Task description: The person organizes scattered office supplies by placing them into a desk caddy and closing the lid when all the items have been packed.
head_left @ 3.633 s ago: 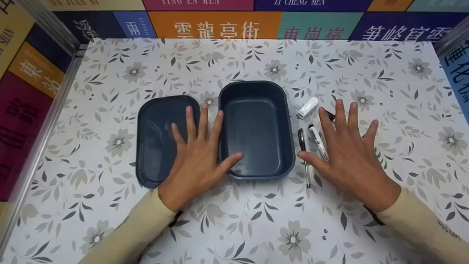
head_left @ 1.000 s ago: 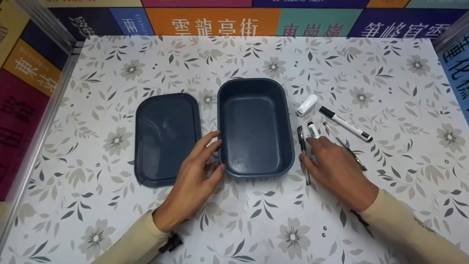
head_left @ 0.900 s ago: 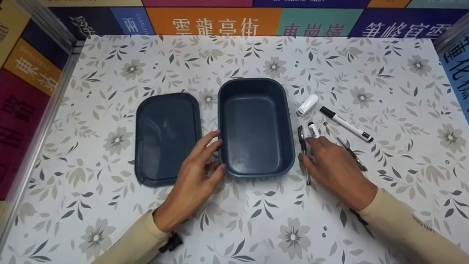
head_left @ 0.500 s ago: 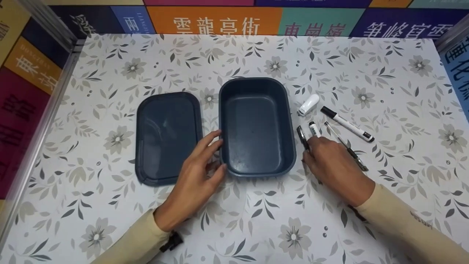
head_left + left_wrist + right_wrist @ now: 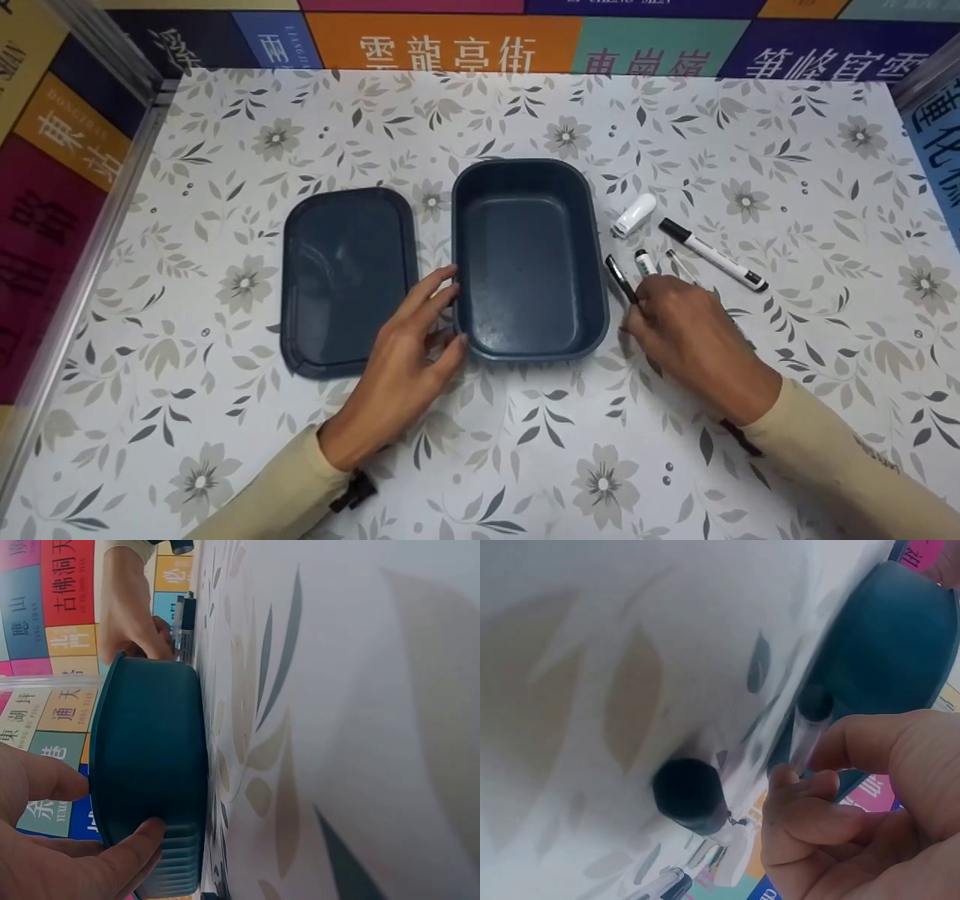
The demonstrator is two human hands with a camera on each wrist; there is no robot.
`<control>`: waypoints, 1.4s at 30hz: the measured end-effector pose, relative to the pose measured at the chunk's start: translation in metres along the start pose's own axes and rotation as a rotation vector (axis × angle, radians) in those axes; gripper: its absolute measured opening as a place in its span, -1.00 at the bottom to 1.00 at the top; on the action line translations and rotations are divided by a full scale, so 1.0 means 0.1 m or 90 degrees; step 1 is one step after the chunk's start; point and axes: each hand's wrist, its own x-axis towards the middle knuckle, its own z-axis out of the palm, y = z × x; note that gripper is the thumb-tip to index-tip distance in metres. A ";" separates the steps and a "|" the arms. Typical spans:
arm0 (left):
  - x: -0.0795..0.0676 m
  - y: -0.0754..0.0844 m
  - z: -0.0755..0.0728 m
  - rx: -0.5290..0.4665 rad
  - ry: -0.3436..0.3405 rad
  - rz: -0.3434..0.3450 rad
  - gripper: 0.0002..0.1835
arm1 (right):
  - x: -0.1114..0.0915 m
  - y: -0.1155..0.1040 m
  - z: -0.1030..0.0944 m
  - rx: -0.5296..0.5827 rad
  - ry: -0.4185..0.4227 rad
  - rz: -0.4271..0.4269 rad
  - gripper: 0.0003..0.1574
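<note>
My left hand (image 5: 397, 360) rests its fingertips on the outer left wall of an open dark blue plastic box (image 5: 517, 277). In the left wrist view the fingers (image 5: 135, 855) lie loosely against that wall. To the box's right, my right hand (image 5: 694, 341) pinches a black-capped gel pen (image 5: 621, 277) between thumb and fingers. The right wrist view shows its clear barrel (image 5: 806, 736) rising from the grip; in the head view its lower part is hidden. A white marker with a black end (image 5: 645, 262) and a thin clear pen (image 5: 681, 266) lie partly hidden beneath this hand.
The box's dark blue lid (image 5: 349, 277) lies flat on the left, partly behind the left hand. Beyond the right hand are a small white stapler-like object (image 5: 634, 214) and a black-capped white marker (image 5: 716, 257). Lettered panels (image 5: 450, 49) border the flower-patterned table (image 5: 517, 480).
From spread wide, the hands have drawn in: the left to the box's side, the right onto the black pen. The pen has since tilted, and its lower end has gone under the right hand.
</note>
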 end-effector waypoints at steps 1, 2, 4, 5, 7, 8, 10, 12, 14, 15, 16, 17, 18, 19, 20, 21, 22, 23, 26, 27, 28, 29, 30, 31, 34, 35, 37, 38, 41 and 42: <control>0.00 0.00 0.00 -0.001 -0.001 0.001 -0.35 | 0.00 0.00 -0.01 0.002 0.002 -0.002 -0.84; 0.00 0.00 0.00 -0.002 -0.001 0.001 -0.35 | 0.00 0.00 -0.02 0.006 0.003 -0.002 -0.86; 0.00 -0.01 0.00 0.000 -0.001 0.003 -0.35 | 0.01 0.00 -0.05 0.011 0.005 0.000 -0.90; 0.00 -0.01 0.00 -0.002 -0.002 0.004 -0.35 | 0.01 0.00 -0.07 0.013 0.004 0.005 -0.90; -0.01 -0.01 0.00 -0.007 -0.004 0.006 -0.35 | 0.02 0.01 -0.10 0.012 0.002 0.018 -0.90; -0.01 -0.01 0.00 -0.009 -0.005 0.006 -0.36 | 0.03 0.01 -0.12 0.013 0.002 0.025 -0.89; -0.01 -0.02 0.00 -0.013 -0.007 0.008 -0.36 | 0.04 0.02 -0.14 0.008 0.002 0.035 -0.90; -0.01 -0.02 0.00 -0.016 -0.007 0.008 -0.35 | 0.06 0.04 -0.16 0.002 0.006 0.035 -0.91; -0.01 -0.02 0.00 -0.015 -0.006 0.009 -0.35 | 0.07 0.05 -0.17 0.001 0.004 0.033 -0.92; 0.00 -0.02 0.00 -0.014 -0.006 0.008 -0.35 | 0.08 0.06 -0.18 0.001 0.002 0.033 -0.92; 0.00 -0.02 0.00 -0.014 -0.006 0.007 -0.35 | 0.08 0.06 -0.19 0.002 -0.001 0.032 -0.93; 0.00 -0.01 0.00 -0.014 -0.006 0.007 -0.35 | 0.09 0.07 -0.19 0.004 -0.003 0.032 -0.93; 0.00 -0.01 0.00 -0.014 -0.005 0.006 -0.35 | 0.09 0.07 -0.20 0.006 -0.006 0.033 -0.93; 0.00 -0.01 0.00 -0.013 -0.004 0.006 -0.35 | 0.10 0.07 -0.21 0.005 -0.009 0.034 -0.92; 0.00 -0.01 0.00 -0.014 -0.004 0.007 -0.35 | 0.11 0.07 -0.21 0.005 -0.010 0.034 -0.92; 0.00 -0.01 0.00 -0.015 -0.003 0.007 -0.35 | 0.13 0.07 -0.22 0.005 -0.011 0.035 -0.92; 0.00 -0.02 0.00 -0.015 -0.002 0.008 -0.35 | 0.14 0.08 -0.23 0.004 -0.012 0.037 -0.91; 0.00 -0.02 0.00 -0.016 -0.002 0.009 -0.35 | 0.15 0.08 -0.25 0.003 -0.013 0.040 -0.90; 0.00 -0.02 0.00 -0.019 -0.002 0.011 -0.35 | 0.19 0.08 -0.28 -0.005 -0.013 0.053 -0.88; 0.00 -0.02 0.00 -0.018 -0.002 0.011 -0.35 | 0.21 0.08 -0.30 -0.005 -0.014 0.058 -0.87; 0.00 -0.03 0.00 -0.018 -0.002 0.011 -0.35 | 0.22 0.08 -0.31 -0.005 -0.014 0.061 -0.87; 0.00 -0.03 0.00 -0.018 -0.002 0.012 -0.35 | 0.23 0.08 -0.32 -0.004 -0.016 0.063 -0.87; 0.00 -0.03 0.00 -0.018 -0.002 0.013 -0.35 | 0.25 0.08 -0.33 -0.002 -0.016 0.064 -0.87; -0.01 -0.03 0.00 -0.016 -0.002 0.013 -0.35 | 0.26 0.08 -0.33 0.001 -0.017 0.065 -0.88; 0.00 -0.03 0.00 -0.012 -0.003 0.017 -0.36 | 0.30 0.08 -0.36 0.010 -0.019 0.062 -0.89; 0.00 -0.03 0.00 -0.013 -0.004 0.017 -0.36 | 0.31 0.08 -0.37 0.009 -0.017 0.057 -0.88; 0.00 -0.02 0.00 -0.015 -0.008 0.013 -0.36 | 0.33 0.07 -0.39 0.007 -0.016 0.052 -0.87; -0.01 -0.02 0.00 -0.018 -0.009 0.011 -0.36 | 0.35 0.07 -0.40 0.004 -0.015 0.048 -0.87; -0.01 -0.02 0.00 -0.025 -0.011 0.006 -0.35 | 0.39 0.05 -0.43 0.000 -0.014 0.044 -0.87; -0.01 -0.02 0.00 -0.026 -0.010 0.008 -0.35 | 0.40 0.04 -0.44 0.001 -0.014 0.045 -0.87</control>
